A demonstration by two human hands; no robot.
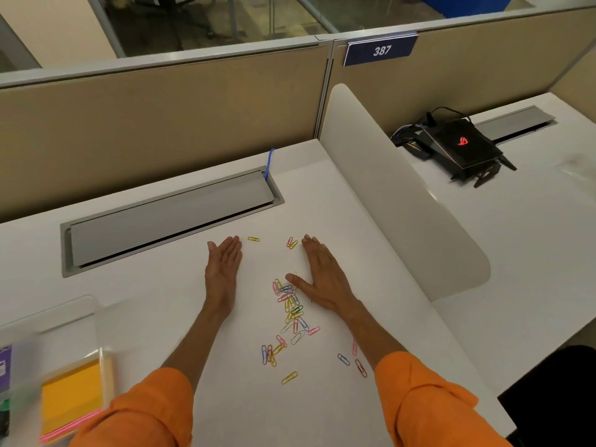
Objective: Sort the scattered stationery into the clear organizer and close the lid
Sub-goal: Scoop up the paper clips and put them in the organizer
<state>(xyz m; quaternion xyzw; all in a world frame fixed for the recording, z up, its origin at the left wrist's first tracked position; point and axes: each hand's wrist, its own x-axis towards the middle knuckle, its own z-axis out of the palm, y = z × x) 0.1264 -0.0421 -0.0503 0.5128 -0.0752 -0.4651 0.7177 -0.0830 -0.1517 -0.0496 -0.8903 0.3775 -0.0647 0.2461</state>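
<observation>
Starting at the near left, the clear organizer (108,369) sits on the white desk (154,317). A yellow pad of notes (72,395) is inside it, and its lid seems to be up, though that corner is blurred.

The left hand (223,269) stands on its outer edge, palm facing right. Its fingers are straight and together and hold nothing.

The paper clips (292,304) lie on the desk between the two hands, well apart from the organizer. Most form a loose trail, one yellow clip (253,239) lies alone by the left fingertips, and a few strays (361,367) lie near the right forearm.

The right hand (322,279) lies flat, palm down, with straight fingers gripping nothing. Its thumb touches the top of the heap.

The step looks like herding the clips into one pile. To do it well, both hand edges should stay pressed to the desk so that thin wire cannot slip under. The hands should sweep inward together, starting beyond the far strays. The near strays then need pulling in before any scooping. Fast sweeps would likely flick clips away.
</observation>
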